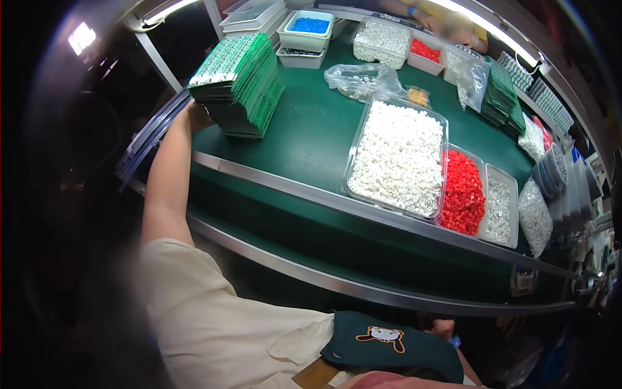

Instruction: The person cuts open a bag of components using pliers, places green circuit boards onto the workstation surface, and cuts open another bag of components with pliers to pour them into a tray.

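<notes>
A tall, leaning stack of green circuit boards [249, 91] stands at the left end of the green bench. My left hand [199, 117] reaches to the lower left side of this stack, and its fingers are hidden in shadow behind the boards. Whether it grips any board cannot be made out. My right hand [444, 328] hangs low, below the bench edge and beside the dark apron [395, 343]. Only a small part of it shows, with a blue band at the wrist, and its fingers are too unclear to read.
At the front edge stand a large tray of white parts [398, 152], a tray of red parts [463, 194] and a narrow tray of pale parts [499, 211]. Behind lie a plastic bag [363, 81] and a blue-filled container [308, 29]. Another person's arms rest across the bench.
</notes>
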